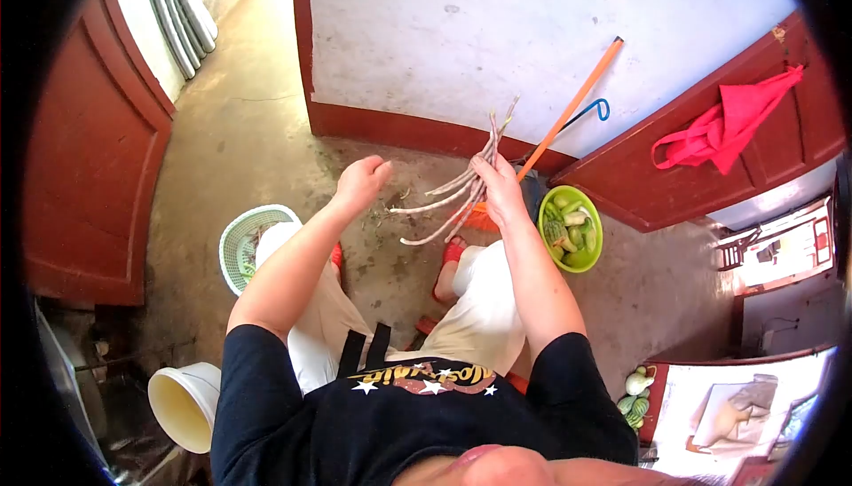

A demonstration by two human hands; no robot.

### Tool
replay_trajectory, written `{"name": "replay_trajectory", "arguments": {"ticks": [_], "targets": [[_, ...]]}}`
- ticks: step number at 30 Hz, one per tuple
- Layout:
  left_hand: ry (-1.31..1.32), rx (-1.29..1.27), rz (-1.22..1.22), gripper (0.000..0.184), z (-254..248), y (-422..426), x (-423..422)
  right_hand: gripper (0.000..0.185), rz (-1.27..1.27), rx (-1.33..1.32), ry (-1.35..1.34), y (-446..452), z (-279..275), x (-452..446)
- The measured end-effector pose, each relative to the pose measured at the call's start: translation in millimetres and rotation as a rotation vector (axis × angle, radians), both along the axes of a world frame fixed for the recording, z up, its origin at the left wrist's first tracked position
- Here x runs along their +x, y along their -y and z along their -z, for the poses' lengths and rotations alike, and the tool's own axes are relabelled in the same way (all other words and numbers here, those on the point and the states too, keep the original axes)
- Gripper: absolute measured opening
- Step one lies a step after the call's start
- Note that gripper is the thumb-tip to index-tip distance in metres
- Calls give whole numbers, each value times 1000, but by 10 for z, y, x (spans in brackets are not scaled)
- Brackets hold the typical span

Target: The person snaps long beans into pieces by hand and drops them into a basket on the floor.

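Observation:
My right hand (499, 188) is closed around a loose bunch of long, pale purplish string beans (461, 186), which fan out above and to the left of it. My left hand (362, 182) is raised a short way to the left, apart from the beans. Its fingers are curled together; whether something small is in them is hidden. Beside my left knee stands a pale green-and-white plastic basket (232, 246) with some green pieces inside. Bits of plant scrap lie on the floor below the beans.
Right of my right arm is a lime-green basin (597, 242) of green vegetables. An orange-handled broom (577, 88) leans on the wall near a blue hooked handle (603, 110). A cream bucket (182, 406) stands lower left. A red cloth bag (729, 126) hangs on the right door.

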State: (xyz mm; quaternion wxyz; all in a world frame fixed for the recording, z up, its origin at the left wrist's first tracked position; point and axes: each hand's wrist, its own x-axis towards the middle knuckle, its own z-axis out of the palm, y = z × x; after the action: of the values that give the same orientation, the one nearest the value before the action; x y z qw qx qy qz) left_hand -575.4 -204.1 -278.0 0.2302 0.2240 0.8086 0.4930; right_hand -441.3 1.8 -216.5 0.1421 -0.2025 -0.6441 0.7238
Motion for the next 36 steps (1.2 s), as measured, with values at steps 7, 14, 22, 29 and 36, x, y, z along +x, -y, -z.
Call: {"name": "replay_trajectory", "arguments": {"ticks": [7, 14, 22, 29, 36], "targets": [[-794, -480, 300, 20, 334, -301, -72, 11, 28, -286, -78, -371, 434, -184], [-374, 106, -19, 17, 287, -506, -144, 13, -26, -248, -3, -359, 616, -406], [276, 250, 395, 27, 89, -575, 100, 10, -6, -200, 45, -173, 766, -372], [291, 25, 297, 19, 5, -623, 123, 15, 159, -305, -5, -373, 804, -386], [-54, 184, 158, 21, -131, -535, 217, 16, 77, -860, -72, -566, 620, -321]]}}
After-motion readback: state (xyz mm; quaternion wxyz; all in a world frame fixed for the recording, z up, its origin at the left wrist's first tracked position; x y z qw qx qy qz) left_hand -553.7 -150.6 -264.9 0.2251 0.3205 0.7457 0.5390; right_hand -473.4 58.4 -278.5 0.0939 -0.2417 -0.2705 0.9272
